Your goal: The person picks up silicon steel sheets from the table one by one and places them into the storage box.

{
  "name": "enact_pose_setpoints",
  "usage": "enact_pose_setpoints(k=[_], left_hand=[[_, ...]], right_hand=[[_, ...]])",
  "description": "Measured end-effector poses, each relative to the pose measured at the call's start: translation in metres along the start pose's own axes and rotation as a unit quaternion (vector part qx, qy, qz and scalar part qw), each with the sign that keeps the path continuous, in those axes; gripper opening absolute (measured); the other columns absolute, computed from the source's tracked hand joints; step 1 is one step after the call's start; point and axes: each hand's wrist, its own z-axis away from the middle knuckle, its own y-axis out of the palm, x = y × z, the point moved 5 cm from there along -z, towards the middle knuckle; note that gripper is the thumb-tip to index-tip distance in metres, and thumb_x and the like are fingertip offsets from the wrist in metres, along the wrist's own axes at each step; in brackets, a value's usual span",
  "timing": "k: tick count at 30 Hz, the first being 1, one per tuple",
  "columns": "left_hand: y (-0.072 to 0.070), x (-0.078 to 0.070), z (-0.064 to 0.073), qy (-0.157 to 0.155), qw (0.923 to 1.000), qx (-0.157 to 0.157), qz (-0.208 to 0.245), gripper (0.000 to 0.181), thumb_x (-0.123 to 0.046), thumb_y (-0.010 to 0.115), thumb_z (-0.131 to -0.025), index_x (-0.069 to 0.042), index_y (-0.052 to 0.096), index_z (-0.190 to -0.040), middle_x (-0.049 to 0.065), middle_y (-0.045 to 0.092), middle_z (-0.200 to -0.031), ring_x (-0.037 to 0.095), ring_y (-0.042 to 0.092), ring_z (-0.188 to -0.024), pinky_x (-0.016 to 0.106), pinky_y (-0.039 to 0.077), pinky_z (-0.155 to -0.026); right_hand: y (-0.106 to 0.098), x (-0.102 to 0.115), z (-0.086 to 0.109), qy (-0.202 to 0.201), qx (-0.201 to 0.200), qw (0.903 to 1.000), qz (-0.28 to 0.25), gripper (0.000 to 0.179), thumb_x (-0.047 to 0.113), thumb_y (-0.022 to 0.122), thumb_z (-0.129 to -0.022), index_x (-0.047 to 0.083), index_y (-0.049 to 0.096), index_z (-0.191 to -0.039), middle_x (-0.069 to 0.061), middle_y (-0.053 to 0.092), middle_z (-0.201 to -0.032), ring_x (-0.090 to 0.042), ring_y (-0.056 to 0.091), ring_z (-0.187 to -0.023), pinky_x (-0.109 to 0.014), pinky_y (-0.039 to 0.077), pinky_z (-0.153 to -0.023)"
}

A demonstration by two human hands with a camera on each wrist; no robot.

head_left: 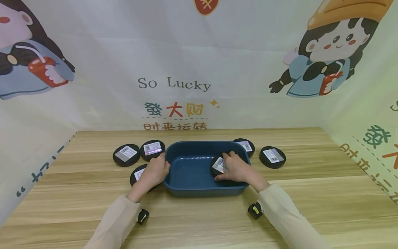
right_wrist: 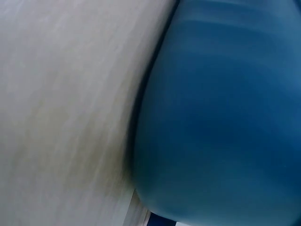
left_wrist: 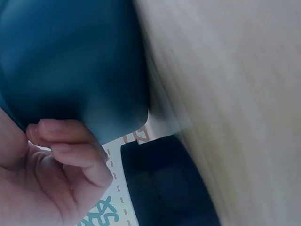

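Note:
A blue rectangular basin [head_left: 196,193] stands on the table in the head view. Its left rim is gripped by my left hand [head_left: 158,169], whose curled fingers [left_wrist: 70,141] show against the wall in the left wrist view. Inside, toward the right end, my right hand [head_left: 234,167] holds a round black disc-shaped container [head_left: 218,165] with a white barcode label facing up. The thumb lies on the near side and the fingers on the far side. The right wrist view shows the basin's outer wall [right_wrist: 216,122] and hides this hand.
Left of the basin lie three similar black discs: one far left [head_left: 126,155], one by the rim [head_left: 152,149], one partly under the left forearm [head_left: 136,174]. To the right are two more, one behind the corner [head_left: 245,146], one farther out [head_left: 272,157]. Printed cloth [head_left: 248,114] hangs behind.

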Motion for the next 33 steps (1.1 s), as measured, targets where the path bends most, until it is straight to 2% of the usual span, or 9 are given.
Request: enact_pose_setpoints(k=[12,26,33], left_hand=[[-0.0001,-0.0004,0.0011,0.002,1.0,0.0,0.002,0.032,-0.004,0.042,-0.084,0.015,0.046,-0.109,0.031,0.057,-0.082,0.034,0.059,-0.075,0.046,0.045,-0.065],[0.0005,0.0006,0.0003,0.0,1.0,0.0,0.0,0.032,-0.005,0.042,-0.085,0.016,0.046,-0.11,0.031,0.057,-0.083,0.034,0.059,-0.075,0.045,0.045,-0.066],[0.0003,0.0007,-0.0001,-0.001,1.0,0.003,0.003,0.032,-0.005,0.042,-0.085,0.015,0.046,-0.11,0.03,0.057,-0.083,0.032,0.058,-0.074,0.044,0.046,-0.065]], right_hand=[[0.0021,0.0004,-0.0007,-0.003,0.006,1.0,0.0,0.089,0.043,0.074,-0.066,-0.013,0.039,-0.126,-0.022,0.049,-0.108,-0.027,0.048,-0.092,-0.039,0.042,-0.081],[0.0023,0.0011,-0.0015,0.0,0.019,0.9998,0.004,0.086,0.037,0.073,-0.069,-0.017,0.036,-0.125,-0.03,0.043,-0.122,-0.037,0.045,-0.11,-0.044,0.036,-0.092],[0.0015,0.0022,0.0001,0.008,0.016,0.9998,0.004,0.089,0.039,0.074,-0.067,-0.015,0.035,-0.126,-0.029,0.042,-0.124,-0.037,0.044,-0.111,-0.045,0.036,-0.092]])
